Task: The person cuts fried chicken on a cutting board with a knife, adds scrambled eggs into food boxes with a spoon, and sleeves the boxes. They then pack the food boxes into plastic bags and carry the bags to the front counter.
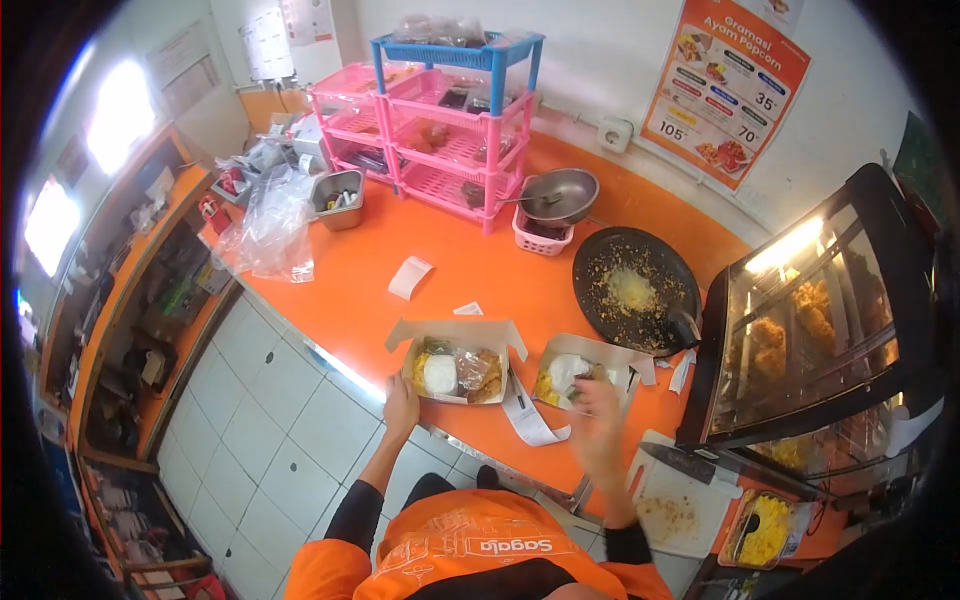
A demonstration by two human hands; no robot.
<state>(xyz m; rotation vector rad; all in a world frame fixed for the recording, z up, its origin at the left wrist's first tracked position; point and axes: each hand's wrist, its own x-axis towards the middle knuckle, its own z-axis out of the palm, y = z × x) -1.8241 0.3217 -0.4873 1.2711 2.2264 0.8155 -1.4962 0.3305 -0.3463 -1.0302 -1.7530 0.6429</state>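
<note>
My left hand (401, 405) grips the near left corner of an open cardboard food box (462, 400). Inside that box are a white round of wrapped rice (439, 375), yellow food, a clear plastic packet (471, 366) and browned fried pieces. My right hand (598, 408) is over a second open food box (612, 352), its fingers bent together near a small greenish thing; motion blur hides what they hold. White rice (569, 371) and yellow food lie in this second box. A printed paper receipt (530, 415) lies between the two boxes, hanging toward the table edge.
Behind the right box sits a black pan (636, 285) with crumbs. A lit glass display case (800, 330) holds fried chicken. A knife (676, 463) rests on a white cutting board (665, 510). Pink racks (455, 180), a metal bowl (561, 196) and plastic bags (270, 225) stand farther back.
</note>
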